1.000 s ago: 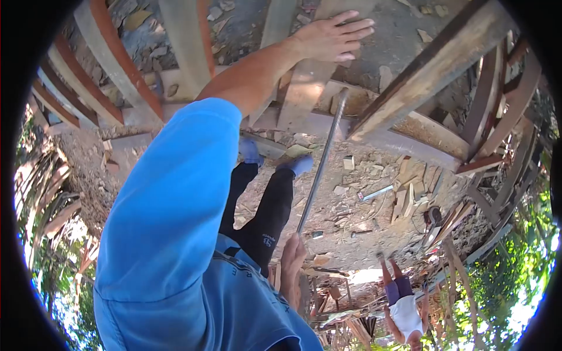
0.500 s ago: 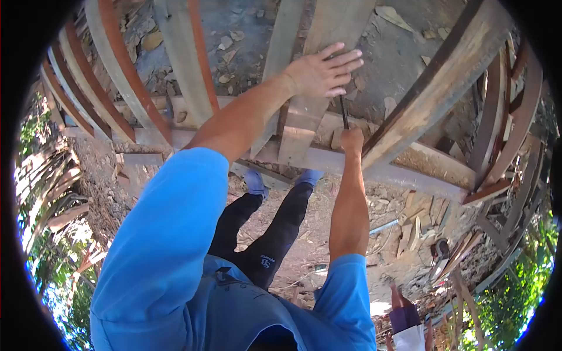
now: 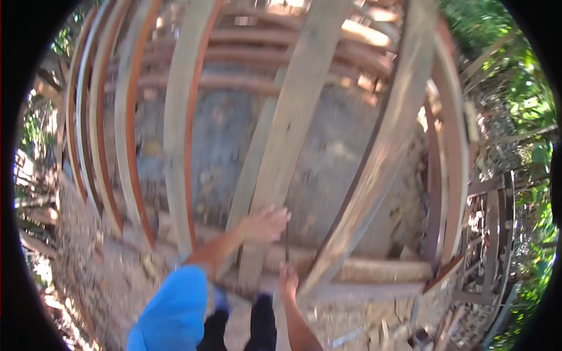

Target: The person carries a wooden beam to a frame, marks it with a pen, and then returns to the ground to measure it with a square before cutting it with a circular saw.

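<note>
My left hand (image 3: 266,225) lies against the lower part of a broad upright wooden plank (image 3: 295,111), fingers stretched out and pointing right. Just below and to the right, my right hand (image 3: 287,281) is closed round the lower end of a thin dark rod (image 3: 287,248). The rod points upward beside the plank's right edge. Motion blur hides what kind of tool it is and whether its upper end touches anything. A narrower plank (image 3: 249,169) stands directly left of the broad one.
Curved wooden ribs (image 3: 180,128) rise on the left, and a thick leaning timber (image 3: 377,158) stands at right. A low beam (image 3: 383,272) runs along the base. Wood scraps (image 3: 383,327) litter the ground. Stacked long timbers (image 3: 252,38) lie behind, with foliage (image 3: 521,88) at right.
The head view has tilted up, so the hands sit lower and more of the frame shows. Both hands keep about the same places by the plank. The other person has left view.
</note>
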